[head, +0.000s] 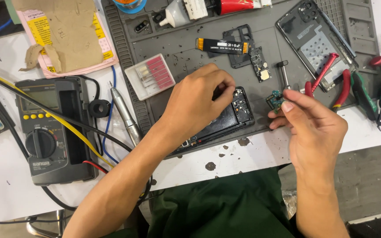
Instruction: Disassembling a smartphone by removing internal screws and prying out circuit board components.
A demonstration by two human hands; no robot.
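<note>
Right hand [311, 128]: fingertips pinched on a small circuit board [275, 99], held just above the grey mat's [177, 57] near edge. Left hand [197, 103]: fingers curled together onto the opened black phone [230, 117] on the mat. Farther: flex cable [221, 46], phone back cover [316, 42], red-handled pliers [342, 90] at right.

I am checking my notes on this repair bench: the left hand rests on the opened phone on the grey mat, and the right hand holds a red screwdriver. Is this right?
Not quite. In the head view, the right hand pinches a small circuit board, not a red screwdriver; that red screwdriver lies on the grey mat. The left hand does rest on the opened phone.
</note>
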